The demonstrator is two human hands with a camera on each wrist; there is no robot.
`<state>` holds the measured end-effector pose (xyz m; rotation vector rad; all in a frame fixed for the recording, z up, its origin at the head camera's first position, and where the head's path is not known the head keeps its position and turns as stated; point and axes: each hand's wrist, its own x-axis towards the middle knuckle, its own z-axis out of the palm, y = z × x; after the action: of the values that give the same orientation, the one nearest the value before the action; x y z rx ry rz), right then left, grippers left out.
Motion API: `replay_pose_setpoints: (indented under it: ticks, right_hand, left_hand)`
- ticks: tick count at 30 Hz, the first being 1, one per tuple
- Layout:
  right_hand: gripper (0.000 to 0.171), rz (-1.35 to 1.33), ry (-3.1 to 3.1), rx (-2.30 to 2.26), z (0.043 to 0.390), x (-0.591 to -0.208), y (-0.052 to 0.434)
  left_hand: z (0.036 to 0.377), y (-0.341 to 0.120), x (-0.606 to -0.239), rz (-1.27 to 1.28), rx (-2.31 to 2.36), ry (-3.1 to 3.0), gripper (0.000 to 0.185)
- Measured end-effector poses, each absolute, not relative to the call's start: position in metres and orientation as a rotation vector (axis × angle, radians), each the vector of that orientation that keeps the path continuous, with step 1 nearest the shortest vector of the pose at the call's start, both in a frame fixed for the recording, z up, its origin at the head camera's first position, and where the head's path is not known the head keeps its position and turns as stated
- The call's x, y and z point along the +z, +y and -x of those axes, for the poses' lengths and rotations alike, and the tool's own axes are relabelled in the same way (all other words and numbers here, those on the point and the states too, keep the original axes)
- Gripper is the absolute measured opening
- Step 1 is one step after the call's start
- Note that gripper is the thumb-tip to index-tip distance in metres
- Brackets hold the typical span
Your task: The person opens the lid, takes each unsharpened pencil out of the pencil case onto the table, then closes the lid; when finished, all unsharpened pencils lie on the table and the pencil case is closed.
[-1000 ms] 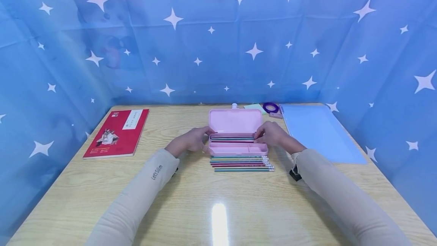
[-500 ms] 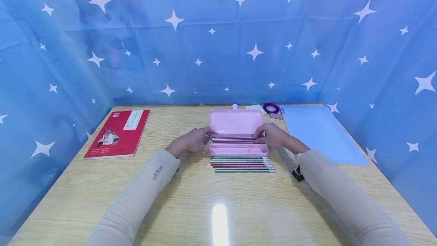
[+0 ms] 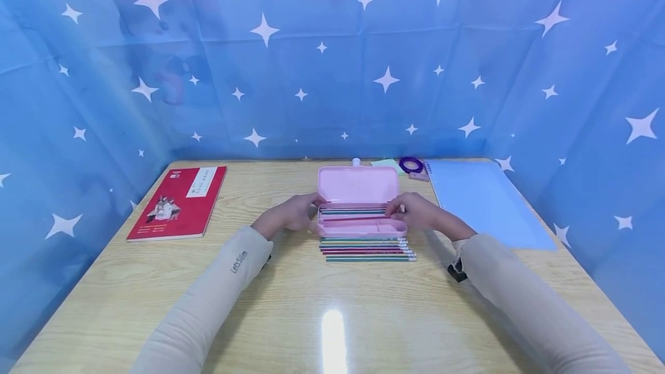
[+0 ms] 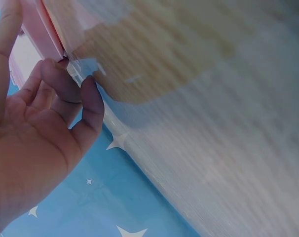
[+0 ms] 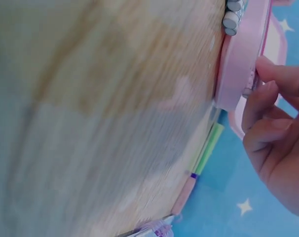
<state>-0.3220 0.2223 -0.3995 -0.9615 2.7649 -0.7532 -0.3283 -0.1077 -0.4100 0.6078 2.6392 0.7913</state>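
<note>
A pink pencil case [image 3: 358, 184] lies open in the middle of the table, lid tipped back. Several pencils [image 3: 350, 211] lie in its rear compartment. My left hand [image 3: 297, 212] holds the case's left end, thumb at the front corner and fingers toward the back; some fingers curl beside the pink edge in the left wrist view. My right hand [image 3: 419, 211] pinches a dark red pencil [image 3: 355, 219] near its eraser end, between thumb and fingers. That pencil spans the case lengthwise, in front of the others. In the right wrist view, its eraser end [image 5: 247, 92] shows at the fingertips.
A row of pencils [image 3: 363, 249] with white erasers lies right in front of the case. A red book [image 3: 179, 204] is at the left, a light blue spiral pad [image 3: 485, 204] at the right. Behind are purple tape [image 3: 411, 164], an eraser-like block [image 3: 418, 176] and green paper [image 3: 385, 163].
My right hand has shifted slightly toward the front of the case, bringing the dark red pencil forward, apart from the pencils behind it. The left hand keeps its place.
</note>
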Motion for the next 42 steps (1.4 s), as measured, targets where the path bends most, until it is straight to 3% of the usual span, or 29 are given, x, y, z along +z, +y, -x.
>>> replay_pose_setpoints:
  ticks: [25, 42]
  right_hand:
    - [0.012, 0.886, 2.799, -0.827, 0.313, -0.400, 0.231]
    - [0.010, 0.862, 2.708, -0.907, 0.254, -0.382, 0.244]
  left_hand:
    - [0.324, -0.106, -0.409, -0.608, 0.768, 2.635, 0.080]
    - [0.326, -0.107, -0.410, -0.608, 0.766, 2.642, 0.081]
